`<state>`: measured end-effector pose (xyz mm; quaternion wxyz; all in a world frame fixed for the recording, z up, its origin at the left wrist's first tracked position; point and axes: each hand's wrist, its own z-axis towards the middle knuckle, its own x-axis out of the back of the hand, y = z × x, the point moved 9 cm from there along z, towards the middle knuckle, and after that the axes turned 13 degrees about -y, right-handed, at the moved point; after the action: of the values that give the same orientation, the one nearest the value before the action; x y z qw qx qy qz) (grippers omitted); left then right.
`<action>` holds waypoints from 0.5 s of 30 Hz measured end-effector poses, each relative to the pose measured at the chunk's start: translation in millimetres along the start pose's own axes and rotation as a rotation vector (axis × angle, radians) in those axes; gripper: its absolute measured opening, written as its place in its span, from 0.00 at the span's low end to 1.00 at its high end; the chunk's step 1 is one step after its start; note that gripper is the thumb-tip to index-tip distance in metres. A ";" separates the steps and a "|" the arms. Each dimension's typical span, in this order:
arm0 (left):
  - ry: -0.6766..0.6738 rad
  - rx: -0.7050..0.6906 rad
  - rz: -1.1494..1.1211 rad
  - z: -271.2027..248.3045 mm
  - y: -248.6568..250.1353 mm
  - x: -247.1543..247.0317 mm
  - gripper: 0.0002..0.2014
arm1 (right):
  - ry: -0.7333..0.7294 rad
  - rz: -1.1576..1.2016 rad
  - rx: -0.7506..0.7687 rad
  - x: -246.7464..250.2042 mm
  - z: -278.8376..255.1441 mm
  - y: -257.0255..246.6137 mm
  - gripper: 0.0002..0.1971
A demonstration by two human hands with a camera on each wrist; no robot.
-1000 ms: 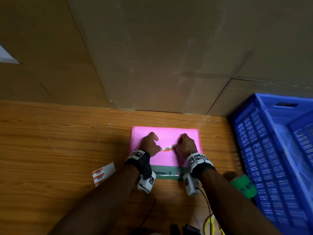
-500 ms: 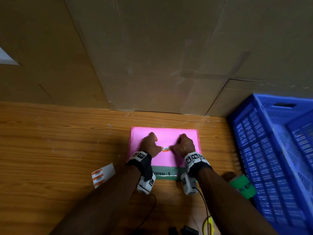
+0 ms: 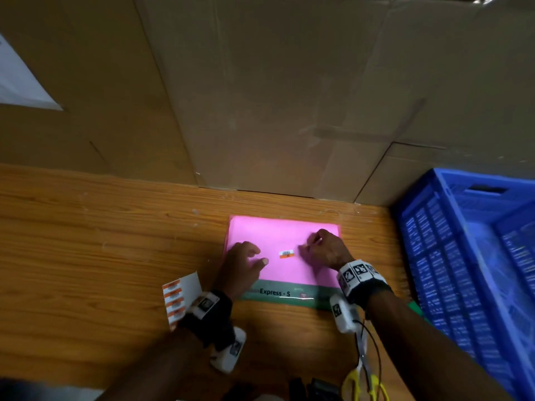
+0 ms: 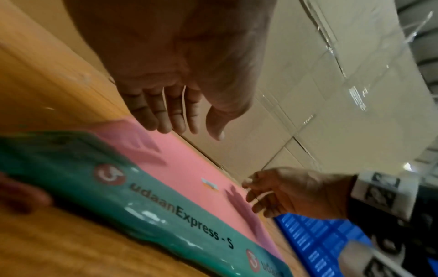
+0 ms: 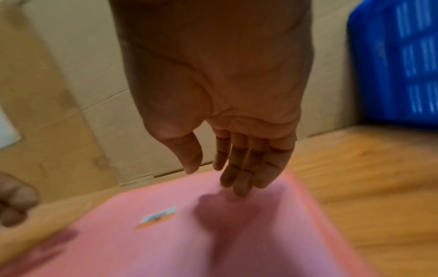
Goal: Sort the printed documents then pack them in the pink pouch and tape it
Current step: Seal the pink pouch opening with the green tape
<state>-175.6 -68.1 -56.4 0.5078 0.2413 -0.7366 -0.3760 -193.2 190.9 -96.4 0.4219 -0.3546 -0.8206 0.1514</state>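
Pink pouch reads "udaanExpress - S"; barcode sticker stuck on.

1 pink pouch, 1 sticker on it, 1 label sheet, 1 blue crate, 2 hands.

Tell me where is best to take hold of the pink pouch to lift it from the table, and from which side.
Probably the pouch's green near edge, from the person's side. The pouch lies flat on the table, so pinch that edge with the thumb on top and the fingers under. The far edge lies near the cardboard wall, and the crate stands on the right.
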 end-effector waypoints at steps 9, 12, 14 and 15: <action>0.021 0.381 -0.140 -70.5 -71.3 24.0 0.11 | 0.111 -0.199 0.105 40.9 -20.0 35.3 0.30; -0.147 0.464 -0.253 -88.2 -72.4 -18.5 0.20 | 0.038 -0.342 0.116 44.1 -19.8 15.4 0.32; -0.202 0.521 -0.486 -97.1 -60.5 -45.5 0.22 | -0.016 -0.418 0.167 43.7 -15.7 -5.5 0.30; -0.225 0.557 -0.600 -100.7 -53.5 -57.4 0.22 | -0.029 -0.460 0.203 43.4 -11.6 -16.5 0.29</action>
<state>-62.2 -89.0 -111.4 0.2075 0.5304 -0.7579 -0.3180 -208.5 209.5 -55.0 0.4670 -0.1122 -0.8662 0.1379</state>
